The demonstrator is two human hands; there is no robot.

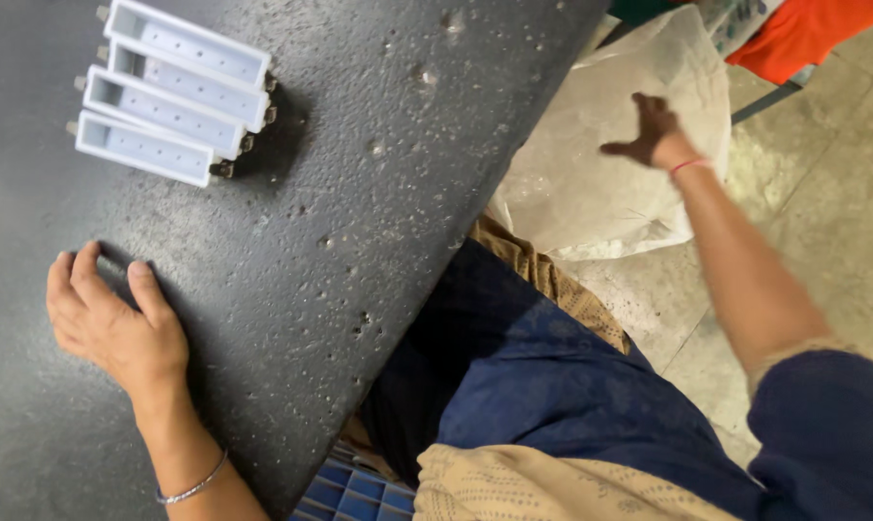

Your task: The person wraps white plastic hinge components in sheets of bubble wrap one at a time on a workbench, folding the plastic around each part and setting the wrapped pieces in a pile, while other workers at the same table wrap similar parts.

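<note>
Two bare hands are in view, and neither grasps anything; nearest, at about seven o'clock, the left hand point(113, 323) lies palm-down on the dark speckled stone-like tabletop point(359, 193), its fingers loosely curled with nothing under them that can be seen; a thin metal bangle point(193, 490) circles that wrist; at five o'clock a blue plastic crate point(354, 492) shows below the person's dark blue and tan patterned clothing. Farther out, at two o'clock, the right hand point(649, 130) hangs over the pale floor with its fingers spread and slack, empty, a red thread band point(689, 166) at the wrist; it hovers just above a large crumpled white sack point(591, 183) that rests against the table edge; whether the sack holds anything cannot be told, since its mouth is hidden. Farthest, at eleven o'clock, four long white plastic open-topped housings point(171, 92) lie side by side, touching, well apart from the left hand; each trough looks empty save for a row of small holes in its floor, with small metal tabs at the ends. To reach well into the sack, the judgement is that the left palm should brace flat on the table while the right hand finds the sack's opening first.
</note>
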